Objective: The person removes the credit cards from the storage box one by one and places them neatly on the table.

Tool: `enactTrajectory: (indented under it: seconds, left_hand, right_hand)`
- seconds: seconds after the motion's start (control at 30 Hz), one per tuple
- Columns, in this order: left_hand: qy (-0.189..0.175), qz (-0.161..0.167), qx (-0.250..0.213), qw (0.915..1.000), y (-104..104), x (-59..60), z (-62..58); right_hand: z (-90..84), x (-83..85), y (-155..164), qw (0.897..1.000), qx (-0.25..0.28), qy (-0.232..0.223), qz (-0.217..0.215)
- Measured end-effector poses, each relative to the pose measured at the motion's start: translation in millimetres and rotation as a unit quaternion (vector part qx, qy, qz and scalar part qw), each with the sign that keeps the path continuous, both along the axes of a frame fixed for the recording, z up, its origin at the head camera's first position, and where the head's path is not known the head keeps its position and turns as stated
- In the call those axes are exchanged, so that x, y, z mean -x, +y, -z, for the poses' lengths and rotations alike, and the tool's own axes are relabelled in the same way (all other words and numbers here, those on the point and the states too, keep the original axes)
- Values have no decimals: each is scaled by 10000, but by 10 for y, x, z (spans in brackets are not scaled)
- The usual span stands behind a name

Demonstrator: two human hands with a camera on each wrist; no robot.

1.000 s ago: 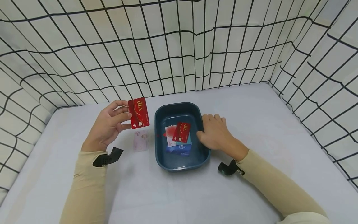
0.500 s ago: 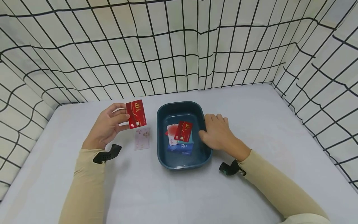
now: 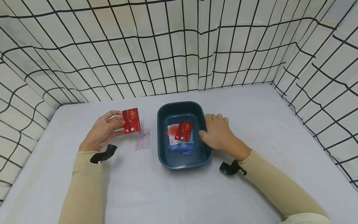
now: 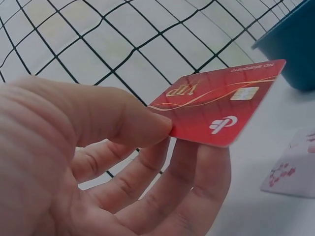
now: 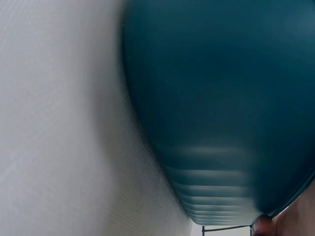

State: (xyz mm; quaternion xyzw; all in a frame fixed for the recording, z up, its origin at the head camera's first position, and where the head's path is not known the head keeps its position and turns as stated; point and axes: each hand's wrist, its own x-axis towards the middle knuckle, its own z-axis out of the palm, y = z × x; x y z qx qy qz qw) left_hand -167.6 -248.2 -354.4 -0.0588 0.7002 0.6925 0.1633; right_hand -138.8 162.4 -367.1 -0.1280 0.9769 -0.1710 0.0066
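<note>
My left hand (image 3: 102, 129) pinches a red VIP card (image 3: 131, 120) by its edge, thumb on the printed face and fingers behind, as the left wrist view shows. The red card is held above the table. A pale pink card with a floral print (image 3: 143, 139) lies on the table just beyond the held card. My right hand (image 3: 219, 133) grips the right rim of a dark blue plastic bin (image 3: 183, 164). Inside the bin another red VIP card (image 3: 183, 131) lies over a white card with a red circle (image 3: 172, 137), a teal card and a blue card (image 3: 180, 148).
A white cloth covers the table (image 3: 167, 196). Black wire grid panels (image 3: 173, 59) with white sheeting behind stand along the back and both sides. A black wrist camera (image 3: 103, 154) sits on each sleeve.
My left hand has moved slightly left and nearer me with the red VIP card. The right hand stays at the bin's rim; the view has shifted slightly.
</note>
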Motion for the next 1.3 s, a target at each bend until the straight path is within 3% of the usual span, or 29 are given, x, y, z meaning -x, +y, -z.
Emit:
enactTrajectory:
  seconds: [0.3,0.63,0.93,1.3]
  left_hand:
    - [-253,255,570,9977,-108,16,56]
    - [-381,394,752,9957,-188,29,106]
    - [-487,485,1264,9896,-239,57,137]
    - [-569,741,1801,9792,-245,1,171]
  right_hand:
    - [-11,-4,36,10000,-19,-17,5]
    - [-36,-5,72,9999,-34,-98,26]
    - [-32,1,73,9999,-25,-99,46]
    - [-18,17,9,9999,9,-160,-3]
